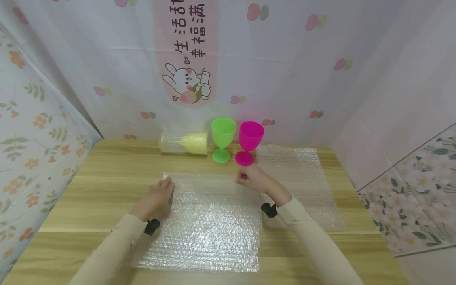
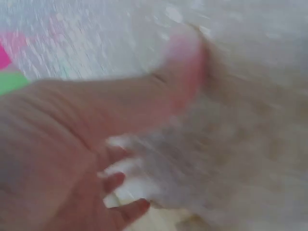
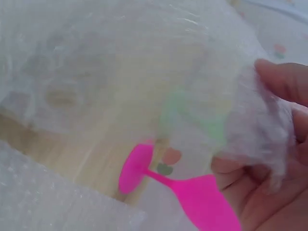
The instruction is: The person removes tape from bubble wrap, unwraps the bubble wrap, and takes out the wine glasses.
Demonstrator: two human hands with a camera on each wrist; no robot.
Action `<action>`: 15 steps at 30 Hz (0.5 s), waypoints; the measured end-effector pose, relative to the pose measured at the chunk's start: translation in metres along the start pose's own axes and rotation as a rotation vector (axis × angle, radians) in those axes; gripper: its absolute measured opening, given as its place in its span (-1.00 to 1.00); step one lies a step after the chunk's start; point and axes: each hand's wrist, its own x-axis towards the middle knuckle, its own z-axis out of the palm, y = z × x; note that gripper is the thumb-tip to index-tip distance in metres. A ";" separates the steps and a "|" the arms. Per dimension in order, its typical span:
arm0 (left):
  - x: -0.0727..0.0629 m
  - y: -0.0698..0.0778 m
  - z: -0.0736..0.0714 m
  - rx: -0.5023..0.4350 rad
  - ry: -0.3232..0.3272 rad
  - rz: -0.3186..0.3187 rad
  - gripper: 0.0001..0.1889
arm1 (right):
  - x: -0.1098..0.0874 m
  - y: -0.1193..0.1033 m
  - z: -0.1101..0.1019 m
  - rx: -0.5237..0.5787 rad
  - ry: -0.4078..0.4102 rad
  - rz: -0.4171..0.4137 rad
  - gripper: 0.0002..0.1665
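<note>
A clear bubble wrap sheet [image 1: 213, 229] lies in front of me, its bumps shining. My right hand [image 1: 253, 178] pinches its far right corner, and the right wrist view shows the film [image 3: 255, 120] bunched between thumb and curled fingers. At the sheet's left edge rests my left hand [image 1: 160, 196], fingers fairly straight. Its thumb [image 2: 183, 62] touches the film in the blurred left wrist view. Just beyond the right hand stands a pink goblet [image 1: 251, 136], also visible in the right wrist view. A green goblet [image 1: 223, 132] stands beside it on the left.
A yellow goblet rolled in bubble wrap [image 1: 185, 143] lies on its side at the back of the wooden table [image 1: 107, 190]. A second bubble wrap sheet [image 1: 303, 186] is spread at the right, under my right forearm. A printed curtain [image 1: 278, 79] hangs behind.
</note>
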 end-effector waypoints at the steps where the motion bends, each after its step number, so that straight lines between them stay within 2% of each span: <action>1: -0.002 -0.004 0.001 -0.052 0.003 0.015 0.05 | -0.004 -0.002 0.001 -0.001 0.014 -0.017 -0.85; 4: -0.009 -0.014 0.001 -0.168 0.054 0.055 0.07 | -0.019 -0.006 0.004 0.017 0.068 -0.043 -0.86; 6: -0.018 -0.016 -0.001 -0.199 0.139 0.084 -0.01 | -0.031 -0.006 0.006 0.069 0.103 -0.023 -0.85; 8: -0.030 -0.014 -0.004 -0.211 0.226 0.092 -0.14 | -0.044 -0.006 0.008 0.138 0.145 -0.005 -0.84; 10: -0.043 -0.009 -0.003 -0.181 0.326 0.112 -0.32 | -0.060 -0.006 0.009 0.205 0.197 0.020 -0.84; 11: -0.049 -0.006 -0.002 -0.178 0.348 0.114 -0.43 | -0.068 -0.005 0.009 0.236 0.232 0.028 -0.84; 13: -0.063 0.004 0.003 -0.224 0.327 0.117 -0.67 | -0.086 -0.004 0.008 0.274 0.304 0.043 -0.87; 14: -0.070 0.009 0.008 -0.258 0.298 0.149 -0.77 | -0.095 -0.003 0.008 0.284 0.344 0.053 -0.89; 15: -0.077 0.015 0.013 -0.316 0.231 0.180 -0.84 | -0.104 -0.002 0.007 0.285 0.382 0.064 -0.91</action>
